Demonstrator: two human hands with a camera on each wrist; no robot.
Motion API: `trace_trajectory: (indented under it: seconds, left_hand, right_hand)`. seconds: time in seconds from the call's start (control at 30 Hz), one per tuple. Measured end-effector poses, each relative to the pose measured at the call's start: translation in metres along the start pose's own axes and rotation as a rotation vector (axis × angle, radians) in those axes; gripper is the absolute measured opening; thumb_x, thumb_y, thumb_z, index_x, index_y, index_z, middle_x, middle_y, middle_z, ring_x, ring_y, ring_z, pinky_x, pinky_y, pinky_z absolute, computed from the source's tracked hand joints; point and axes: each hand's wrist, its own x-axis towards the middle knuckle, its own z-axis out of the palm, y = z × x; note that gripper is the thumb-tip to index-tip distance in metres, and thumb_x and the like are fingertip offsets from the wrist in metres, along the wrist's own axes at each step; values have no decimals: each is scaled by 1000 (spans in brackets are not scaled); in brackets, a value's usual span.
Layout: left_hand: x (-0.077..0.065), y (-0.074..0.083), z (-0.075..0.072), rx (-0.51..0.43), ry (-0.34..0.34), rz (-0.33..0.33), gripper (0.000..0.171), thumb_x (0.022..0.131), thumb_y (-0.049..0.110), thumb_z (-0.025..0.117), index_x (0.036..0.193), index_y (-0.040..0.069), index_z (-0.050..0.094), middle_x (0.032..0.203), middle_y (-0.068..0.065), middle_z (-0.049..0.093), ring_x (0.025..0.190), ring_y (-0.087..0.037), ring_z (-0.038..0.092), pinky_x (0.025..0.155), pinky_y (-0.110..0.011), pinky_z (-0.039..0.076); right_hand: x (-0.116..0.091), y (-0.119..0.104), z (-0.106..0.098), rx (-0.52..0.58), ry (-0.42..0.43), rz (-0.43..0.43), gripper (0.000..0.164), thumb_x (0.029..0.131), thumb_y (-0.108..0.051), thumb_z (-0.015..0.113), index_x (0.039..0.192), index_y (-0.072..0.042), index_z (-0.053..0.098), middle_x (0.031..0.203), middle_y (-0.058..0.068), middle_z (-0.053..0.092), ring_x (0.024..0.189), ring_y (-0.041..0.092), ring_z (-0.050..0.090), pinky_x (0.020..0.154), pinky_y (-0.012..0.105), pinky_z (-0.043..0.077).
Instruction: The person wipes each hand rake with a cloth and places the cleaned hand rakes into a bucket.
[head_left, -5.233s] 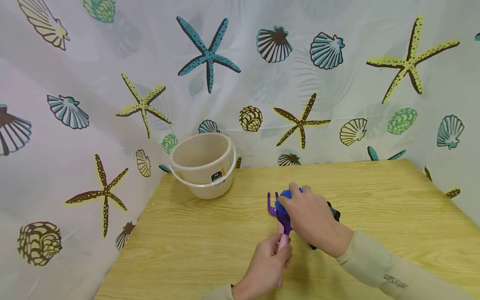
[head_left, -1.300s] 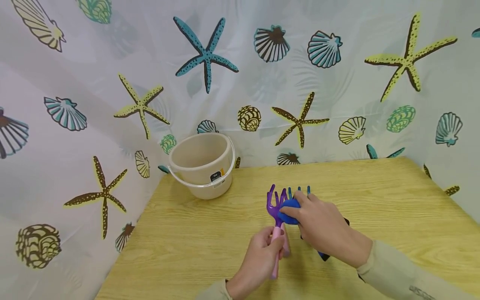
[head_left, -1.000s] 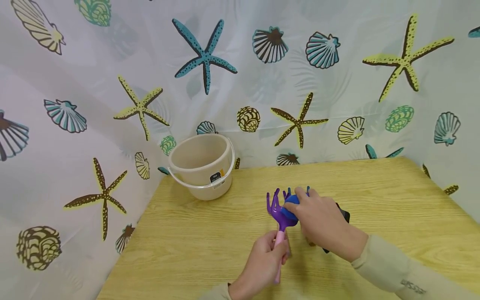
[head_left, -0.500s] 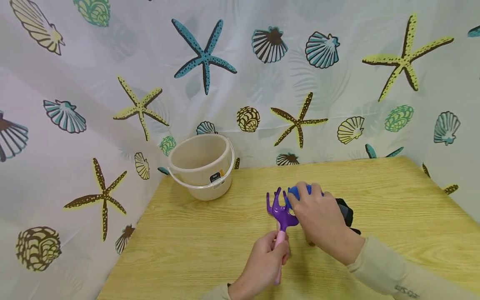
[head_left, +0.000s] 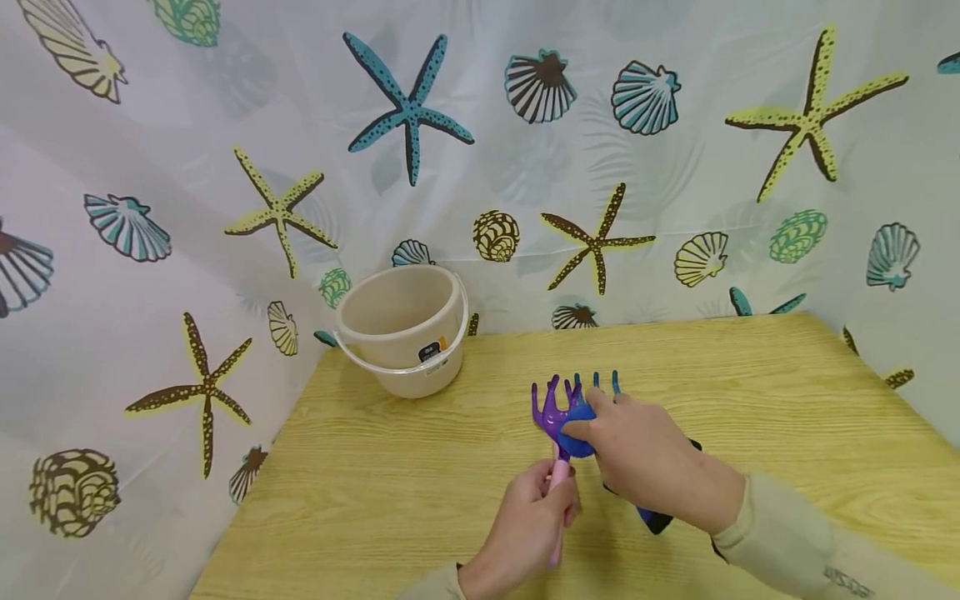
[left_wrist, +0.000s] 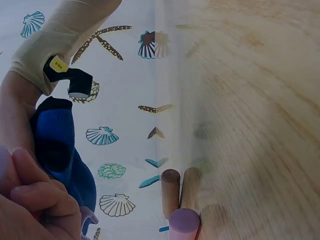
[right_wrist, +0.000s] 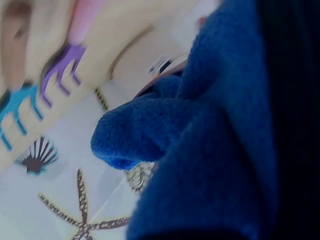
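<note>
My left hand (head_left: 525, 508) grips the pink handle (head_left: 559, 473) of a small hand rake, its purple head (head_left: 552, 414) raised over the table with tines pointing away. My right hand (head_left: 645, 450) holds a bunched blue cloth (head_left: 577, 437) with black edging, pressed against the right side of that head, covering part of it. The cloth's fuzzy folds (right_wrist: 200, 165) fill much of the right wrist view. On the table beneath lie a second purple rake (right_wrist: 62, 70) with a pink handle and a blue rake (right_wrist: 22, 107) with a brown handle, both largely hidden in the head view.
A beige bucket (head_left: 405, 379) with a white bail handle stands at the back left of the wood-grain table (head_left: 375, 492). A white curtain (head_left: 465, 100) printed with starfish and shells hangs behind and around the table.
Half a second ago the cloth was bunched at the upper right of the purple head; now it has come down and left over it. Blue tines show again. The left hand keeps its grip.
</note>
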Motion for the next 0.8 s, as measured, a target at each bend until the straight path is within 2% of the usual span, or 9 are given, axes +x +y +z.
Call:
trace_trajectory:
  seconds: [0.13,0.27,0.37,0.5,0.63,0.8]
  left_hand:
    - [2,-1,-1,-7,16,-12,13,96,19,51,99,8,58,67,-2,55,42,-9,37,33,-20,30]
    - [2,-2,-2,14,17,-3,11,95,16,53,97,7,59,66,-1,55,42,-9,37,34,-20,29]
    - [1,-4,-2,47,1,-10,11,95,15,52,98,7,59,63,2,53,42,-8,36,34,-20,28]
    - [0,-5,-1,84,-18,-24,14,95,18,53,104,8,59,63,2,52,43,-9,37,35,-21,27]
    - [0,-5,1,110,-23,-24,17,94,19,55,107,9,60,63,2,54,45,-9,40,37,-21,30]
    - [-1,-4,5,77,-41,-86,19,95,20,55,110,10,60,65,1,56,43,-11,41,33,-21,31]
  right_hand:
    - [-2,-6,-3,29,-48,-33,42,70,-10,75,110,-21,72,121,27,56,89,39,60,46,41,57]
    - [-4,-5,-3,2,-87,6,40,70,-10,75,108,-23,73,120,23,56,84,37,61,40,36,53]
    - [-3,-3,-1,-16,-107,23,38,70,-10,74,106,-22,74,113,20,59,73,32,59,34,30,48]
    - [2,-1,-1,-11,-93,6,36,70,-7,72,103,-22,74,101,16,60,65,27,56,33,30,45]
    - [8,0,-4,-23,-71,12,35,70,-9,73,103,-22,75,104,18,60,69,31,58,34,33,48]
    - [13,0,-6,-43,-7,32,31,74,-11,74,103,-22,74,103,18,60,70,33,58,35,36,50]
